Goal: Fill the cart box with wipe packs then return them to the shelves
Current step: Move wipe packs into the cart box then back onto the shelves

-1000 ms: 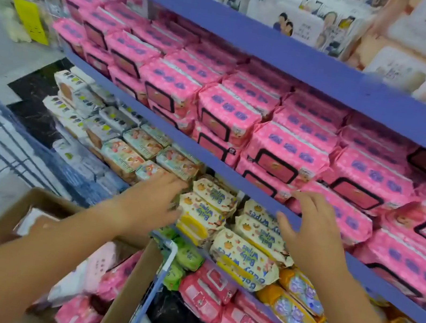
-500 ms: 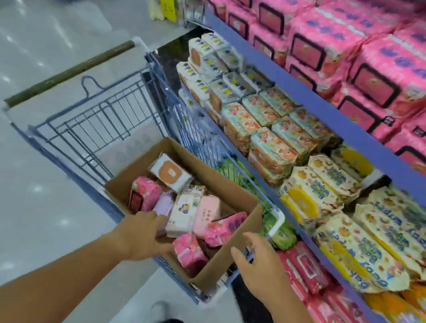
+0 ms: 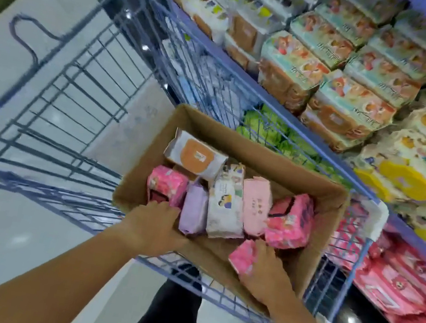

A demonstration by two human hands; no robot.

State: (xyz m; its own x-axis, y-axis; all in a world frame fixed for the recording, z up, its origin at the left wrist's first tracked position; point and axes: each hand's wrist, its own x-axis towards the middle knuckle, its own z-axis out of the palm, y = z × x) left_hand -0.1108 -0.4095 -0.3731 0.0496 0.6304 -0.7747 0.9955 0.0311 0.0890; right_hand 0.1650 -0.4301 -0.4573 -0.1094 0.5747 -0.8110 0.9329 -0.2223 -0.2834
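Head camera looks steeply down, close over the cart box beside shelves.

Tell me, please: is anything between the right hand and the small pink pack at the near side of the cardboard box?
No. The right hand already lies on the small pink wipe pack near the front wall of the brown cardboard box, and nothing visible separates them. The left hand is apart, by the lilac pack.

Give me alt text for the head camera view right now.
Two bare hands reach into a cardboard box of wipe packs in a blue wire cart; the right hand rests on a pink pack, the left hand beside a lilac pack.
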